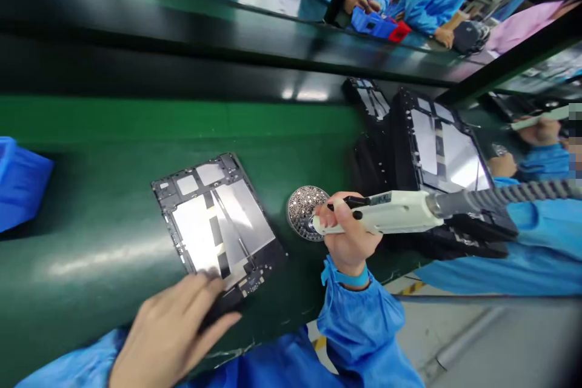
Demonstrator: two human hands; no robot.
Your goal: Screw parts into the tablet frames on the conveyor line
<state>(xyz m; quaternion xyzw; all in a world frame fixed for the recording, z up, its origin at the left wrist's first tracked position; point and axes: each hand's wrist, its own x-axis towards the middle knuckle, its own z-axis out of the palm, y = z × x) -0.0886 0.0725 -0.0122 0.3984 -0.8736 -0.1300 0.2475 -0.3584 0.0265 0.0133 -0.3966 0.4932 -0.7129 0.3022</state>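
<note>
My right hand is wrapped round a white electric screwdriver, whose grey coiled cord runs off to the right. Its tip reaches a round dish full of small metal screws. Flat on the green bench lies an opened tablet chassis with silvery plates, a dark strip and a circuit board along its near edge. My left hand rests at the chassis's near left corner, fingers stretched out and the thumb apart. Whether its fingertips press on the chassis or only hover there, I cannot tell.
Stacks of similar chassis stand right of the dish, beside the screwdriver. A blue bin is at the left edge. A dark raised ledge runs along the back. Co-workers in blue sleeves are close on the right and across the bench.
</note>
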